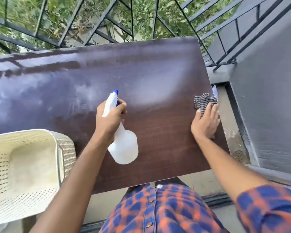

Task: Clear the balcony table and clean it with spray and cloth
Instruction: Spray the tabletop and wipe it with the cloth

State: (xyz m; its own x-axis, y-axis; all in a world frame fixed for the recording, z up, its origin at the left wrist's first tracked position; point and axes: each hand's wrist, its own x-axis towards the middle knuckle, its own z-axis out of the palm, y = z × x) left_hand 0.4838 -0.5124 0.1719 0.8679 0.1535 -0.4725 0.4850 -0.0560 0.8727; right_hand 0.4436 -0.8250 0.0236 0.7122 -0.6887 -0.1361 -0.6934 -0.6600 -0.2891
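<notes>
Now: L hand (111, 119) round spray bottle (123, 147), R hand (205, 122) flat on cloth (202, 99), cream basket (65, 148) by table (166, 140) corner.

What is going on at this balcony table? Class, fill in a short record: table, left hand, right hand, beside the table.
table: dark brown top, pale streaky sheen across far half
left hand: grips white spray bottle, blue nozzle pointing away over table
right hand: flat on striped cloth at table's right edge
beside table: cream perforated plastic item, near left; black railing beyond
</notes>
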